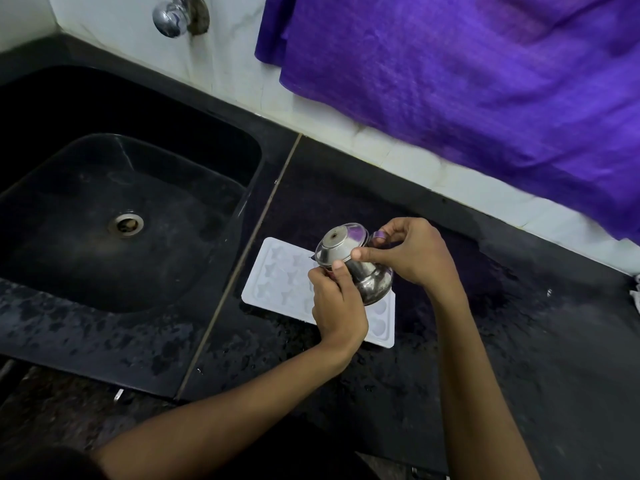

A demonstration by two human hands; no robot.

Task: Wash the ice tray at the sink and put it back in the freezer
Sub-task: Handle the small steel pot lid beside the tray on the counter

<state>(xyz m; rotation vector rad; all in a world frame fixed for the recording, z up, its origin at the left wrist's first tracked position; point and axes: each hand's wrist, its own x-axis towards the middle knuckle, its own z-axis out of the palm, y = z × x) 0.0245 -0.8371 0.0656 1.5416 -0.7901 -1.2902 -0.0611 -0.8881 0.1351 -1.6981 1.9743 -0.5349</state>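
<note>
Ice tray point(277, 275) flat on counter point(485, 323), just right of sink point(121, 209). Above tray, left hand point(337, 308) and right hand point(412, 252), fingers curled, grip tilted steel pot point(360, 271).

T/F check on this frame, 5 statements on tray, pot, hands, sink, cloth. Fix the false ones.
1. The white ice tray lies in the sink. False: it lies on the black counter, right of the sink.
2. Both hands hold a steel pot above the tray. True: left hand, right hand.
3. The pot is upright. False: it is tilted, mouth toward the sink side.
4. A purple cloth hangs against the wall behind the counter. True.
5. Water runs from the tap. False: no stream shows.
</note>
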